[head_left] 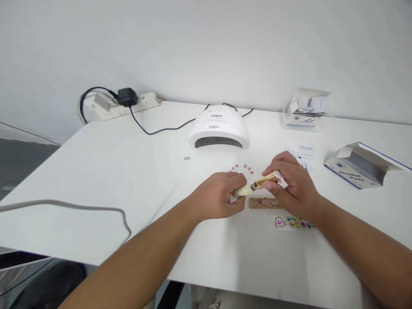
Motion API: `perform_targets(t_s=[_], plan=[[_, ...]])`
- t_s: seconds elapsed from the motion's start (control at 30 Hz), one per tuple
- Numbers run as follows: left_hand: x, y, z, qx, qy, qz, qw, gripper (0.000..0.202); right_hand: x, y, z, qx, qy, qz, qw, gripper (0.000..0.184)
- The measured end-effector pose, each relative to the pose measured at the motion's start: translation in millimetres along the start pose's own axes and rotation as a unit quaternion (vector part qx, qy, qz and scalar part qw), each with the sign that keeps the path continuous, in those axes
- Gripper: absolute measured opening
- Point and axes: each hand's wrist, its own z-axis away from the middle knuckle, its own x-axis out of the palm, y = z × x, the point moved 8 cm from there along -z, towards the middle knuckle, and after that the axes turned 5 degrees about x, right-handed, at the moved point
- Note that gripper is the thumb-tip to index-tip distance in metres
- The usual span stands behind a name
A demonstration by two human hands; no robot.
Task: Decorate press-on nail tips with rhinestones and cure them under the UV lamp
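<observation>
My left hand (222,195) is closed around a smooth cream-coloured piece (243,190), whose far side is hidden by the fingers. A ribbed gold cylinder (268,178) is pinched between the thumb and fingers of my right hand (294,182). Its dark lower end meets the tip of the cream piece; I cannot tell whether the two are joined. Just below my hands lies a brown strip (256,203) with pink decorated nail tips on it. A sheet of coloured gems (294,222) is nearer me, partly under my right forearm. Small pink nail pieces (245,166) form an arc behind my hands.
A white nail lamp (219,126) stands at the back, its cable running left to a power strip (128,105). Two alcohol-pad boxes, one upright (304,113) and one on its side (354,171), are at right near loose sachets (305,151). A small ring (187,158) lies left.
</observation>
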Motion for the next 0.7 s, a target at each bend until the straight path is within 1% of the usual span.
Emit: perform_targets(t_s=[0.1,0.13,0.3,0.7], plan=[[0.0,-1,0,0.001,0.000,0.003,1.000,0.015,6,2,0,0.014,-0.033,0.010,0.999,0.011],[-0.2,-1,0,0.003,0.001,0.003,1.000,0.014,6,2,0,0.012,-0.034,0.010,0.999,0.010],[-2.1,-1,1,0.007,0.005,0.001,1.000,0.013,-7,2,-1,-0.001,0.016,-0.015,1.000,0.006],[-1.4,-2,1,0.004,-0.001,-0.004,1.000,0.009,-24,9,1,0.053,0.064,-0.064,0.994,0.008]])
